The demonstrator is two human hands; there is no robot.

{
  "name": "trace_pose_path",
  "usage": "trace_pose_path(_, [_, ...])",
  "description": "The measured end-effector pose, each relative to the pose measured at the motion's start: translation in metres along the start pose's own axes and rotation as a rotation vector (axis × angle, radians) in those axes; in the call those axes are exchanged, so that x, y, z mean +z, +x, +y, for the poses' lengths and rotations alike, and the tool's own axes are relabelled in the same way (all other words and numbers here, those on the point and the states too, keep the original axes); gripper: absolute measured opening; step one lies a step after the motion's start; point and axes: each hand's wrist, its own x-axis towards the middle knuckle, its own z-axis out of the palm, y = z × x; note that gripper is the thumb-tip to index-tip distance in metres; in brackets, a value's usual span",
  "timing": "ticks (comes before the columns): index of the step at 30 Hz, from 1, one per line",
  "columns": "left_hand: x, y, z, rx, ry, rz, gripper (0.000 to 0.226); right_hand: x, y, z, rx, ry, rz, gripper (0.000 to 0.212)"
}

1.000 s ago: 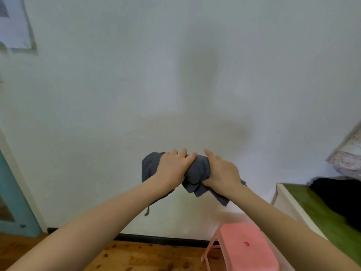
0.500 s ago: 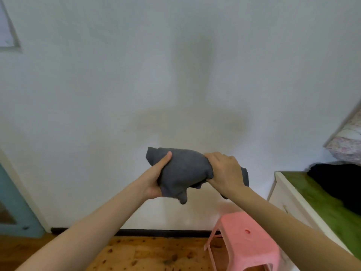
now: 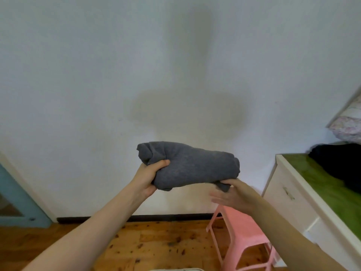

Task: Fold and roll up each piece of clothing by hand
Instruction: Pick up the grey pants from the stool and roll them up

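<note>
left hand (image 3: pixel 147 178): clamped round the grey rolled garment (image 3: pixel 188 166), held in mid-air before the wall
right hand (image 3: pixel 233 194): blurred, fingers spread under the roll's 5 o'clock end
around: pink stool (image 3: pixel 243 234) below, cabinet (image 3: pixel 304 194) with black cloth (image 3: pixel 340 163) at 3 o'clock

Your roll (image 3: pixel 192 167) is matt grey knit cloth, softly fuzzy. Near you the floor (image 3: pixel 156 243) is knotty wood with a dull sheen. On the right, the stool (image 3: pixel 242 229) is smooth pink plastic, and the cabinet (image 3: pixel 289 208) looks painted cream under a rough green top.
</note>
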Motion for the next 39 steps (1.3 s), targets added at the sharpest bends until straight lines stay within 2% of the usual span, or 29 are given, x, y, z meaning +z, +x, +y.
trace_pose_path(2, [-0.004,0.001,-0.009,-0.006,0.050,0.009,0.031,-0.012,0.003,0.003,0.039,0.280,-0.099,0.066])
trace_pose_path(4, [-0.010,0.001,-0.020,-0.022,0.073,0.029,0.032,-0.017,0.007,0.002,-0.010,0.333,-0.138,0.074])
trace_pose_path(6, [-0.016,0.003,-0.030,-0.055,0.081,0.028,0.032,-0.014,0.008,-0.001,-0.038,0.179,-0.116,0.089])
trace_pose_path(9, [-0.028,0.008,-0.054,-0.148,0.082,0.025,0.031,-0.016,0.021,0.010,-0.081,-0.133,0.008,0.062])
trace_pose_path(10, [-0.032,0.010,-0.063,-0.181,0.079,0.036,0.031,-0.021,0.025,0.019,-0.086,-0.165,0.059,0.059])
trace_pose_path(12, [-0.044,0.013,-0.081,-0.231,0.104,0.062,0.031,-0.030,0.031,0.039,-0.081,-0.189,0.111,0.068])
trace_pose_path(14, [-0.059,0.017,-0.104,-0.278,0.166,0.075,0.033,-0.045,0.038,0.070,-0.069,-0.212,0.108,0.071])
trace_pose_path(18, [-0.095,0.023,-0.176,-0.394,0.229,0.150,0.036,-0.078,0.053,0.150,0.068,-0.200,0.139,0.095])
trace_pose_path(20, [-0.112,0.023,-0.222,-0.435,0.250,0.217,0.036,-0.094,0.060,0.196,0.155,-0.170,0.153,0.092])
trace_pose_path(23, [-0.140,0.027,-0.292,-0.534,0.277,0.292,0.030,-0.119,0.071,0.270,0.253,-0.105,0.211,0.105])
trace_pose_path(24, [-0.151,0.029,-0.315,-0.570,0.291,0.308,0.029,-0.126,0.075,0.295,0.291,-0.086,0.245,0.103])
trace_pose_path(27, [-0.187,0.040,-0.391,-0.624,0.344,0.356,0.024,-0.150,0.089,0.375,0.361,-0.012,0.327,0.070])
trace_pose_path(29, [-0.209,0.048,-0.441,-0.650,0.381,0.390,0.022,-0.168,0.100,0.428,0.371,0.004,0.337,0.055])
trace_pose_path(32, [-0.241,0.058,-0.514,-0.706,0.386,0.413,0.021,-0.193,0.114,0.496,0.428,-0.009,0.379,0.049])
trace_pose_path(34, [-0.262,0.061,-0.557,-0.748,0.390,0.427,0.031,-0.207,0.120,0.537,0.449,-0.044,0.423,0.057])
trace_pose_path(36, [-0.281,0.064,-0.600,-0.772,0.415,0.469,0.031,-0.219,0.127,0.579,0.484,-0.120,0.439,0.070])
trace_pose_path(39, [-0.301,0.067,-0.660,-0.813,0.509,0.549,0.026,-0.231,0.139,0.637,0.576,-0.225,0.509,0.068])
